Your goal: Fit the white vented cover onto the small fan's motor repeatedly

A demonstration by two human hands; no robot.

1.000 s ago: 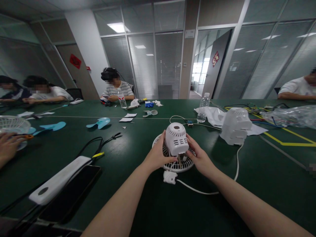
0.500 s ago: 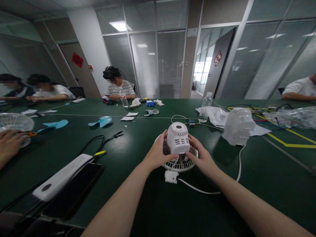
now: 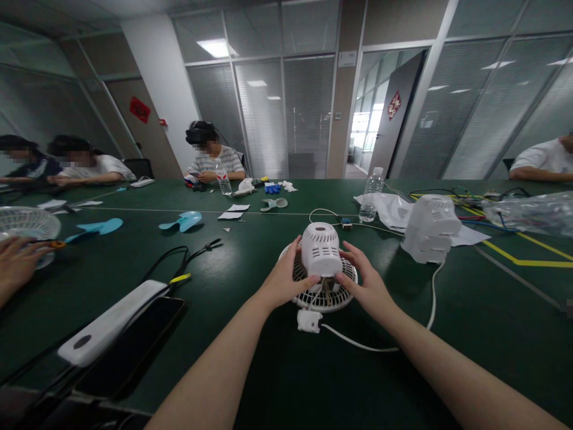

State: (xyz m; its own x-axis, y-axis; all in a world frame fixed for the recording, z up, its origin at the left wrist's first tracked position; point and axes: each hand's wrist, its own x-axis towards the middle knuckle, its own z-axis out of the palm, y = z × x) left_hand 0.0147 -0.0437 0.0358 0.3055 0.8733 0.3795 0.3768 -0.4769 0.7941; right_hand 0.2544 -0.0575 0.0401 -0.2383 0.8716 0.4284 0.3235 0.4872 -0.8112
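Observation:
A white vented fan motor cover (image 3: 321, 249) sits over the back of a round white fan grille (image 3: 329, 304) lying on the table before me. My left hand (image 3: 286, 275) curves round the cover's left side, thumb at its lower edge. Opposite it, my right hand (image 3: 367, 280) has its thumb on the cover's lower right, with the fingers spread along that side. Wires show below the cover's edge. A small white switch piece (image 3: 308, 321) rests at the grille's near edge, with a white cord (image 3: 358, 343) running from it to the right.
Right of my hands stands a white fan base (image 3: 430, 230), near a water bottle (image 3: 371, 194). At left lie a white power strip (image 3: 111, 322), a black phone (image 3: 134, 346) and blue fan blades (image 3: 183, 221). Another person's hand (image 3: 18, 263) works at a grille at far left.
The view has shifted very slightly. Both hands stay round the motor cover, which has barely moved on the grille.

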